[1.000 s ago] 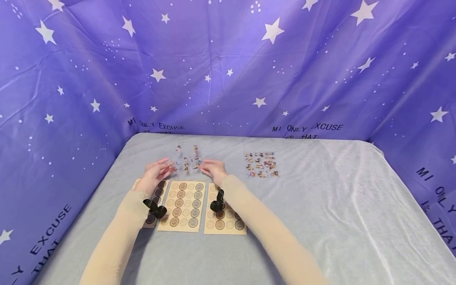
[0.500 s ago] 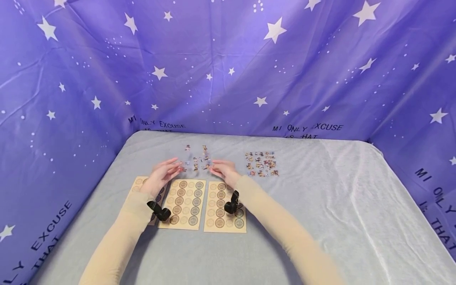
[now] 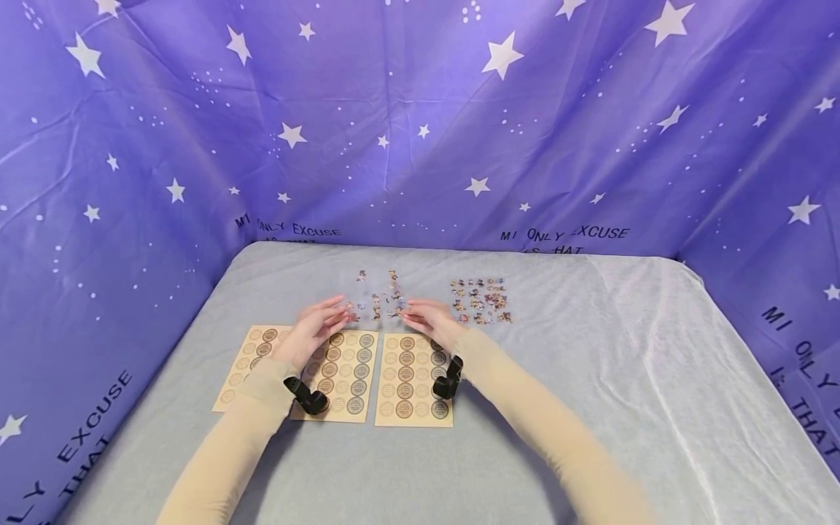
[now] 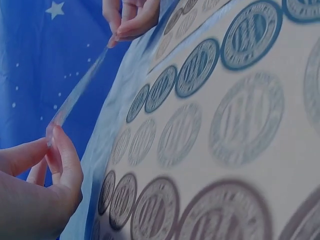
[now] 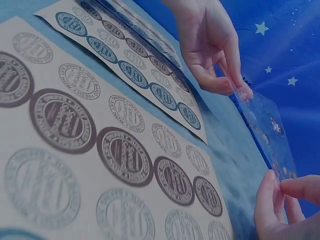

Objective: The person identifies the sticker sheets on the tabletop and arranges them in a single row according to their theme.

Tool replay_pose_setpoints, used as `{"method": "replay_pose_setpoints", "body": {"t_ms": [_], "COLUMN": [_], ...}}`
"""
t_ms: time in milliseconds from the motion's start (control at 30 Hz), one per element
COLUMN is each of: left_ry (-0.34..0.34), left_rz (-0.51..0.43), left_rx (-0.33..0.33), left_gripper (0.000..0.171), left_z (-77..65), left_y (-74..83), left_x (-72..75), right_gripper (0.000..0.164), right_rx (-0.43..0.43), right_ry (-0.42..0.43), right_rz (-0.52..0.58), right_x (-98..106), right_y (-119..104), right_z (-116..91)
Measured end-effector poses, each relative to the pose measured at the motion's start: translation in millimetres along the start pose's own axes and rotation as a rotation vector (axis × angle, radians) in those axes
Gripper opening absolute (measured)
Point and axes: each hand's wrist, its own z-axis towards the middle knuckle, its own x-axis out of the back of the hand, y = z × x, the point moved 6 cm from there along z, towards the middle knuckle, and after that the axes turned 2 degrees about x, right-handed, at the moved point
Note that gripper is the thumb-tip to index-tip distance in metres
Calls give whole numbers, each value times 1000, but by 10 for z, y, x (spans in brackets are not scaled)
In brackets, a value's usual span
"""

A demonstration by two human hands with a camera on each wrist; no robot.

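Note:
Between both hands a clear sticker sheet with small cartoon figures is held above the table. My left hand pinches its left near corner between thumb and fingers. At the opposite near corner, my right hand pinches the sheet the same way. In the left wrist view the sheet is seen nearly edge-on, stretched from one hand to the other. The right wrist view shows the figures on the transparent sheet and the fingertips at its ends.
Three tan sheets of round stickers lie in a row: a left one, a middle one and a right one. A second clear cartoon sticker sheet lies to the right on the grey cloth. A purple star curtain stands behind.
Both hands have moved to the right, carrying the clear sticker sheet toward the other cartoon sheet. More of the left tan sheet now shows. Both pinches stay the same.

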Motion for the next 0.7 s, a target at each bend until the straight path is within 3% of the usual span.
{"method": "replay_pose_setpoints", "body": {"t_ms": [400, 533, 633, 700], "left_ry": [-63, -66, -61, -54], "left_rz": [36, 27, 36, 41], "left_rx": [-11, 7, 16, 17], "left_gripper": [49, 49, 48, 48], "left_z": [-11, -27, -43, -56], "left_y": [-188, -238, -271, -288], "left_x": [-260, -350, -405, -439], "right_gripper": [41, 38, 40, 40], "right_rx": [-44, -20, -16, -6], "right_ry": [15, -108, -130, -130], "right_rz": [10, 76, 71, 64], "right_x": [341, 661, 911, 981], "right_y": [25, 287, 479, 484], "right_z": [29, 580, 967, 984]}}
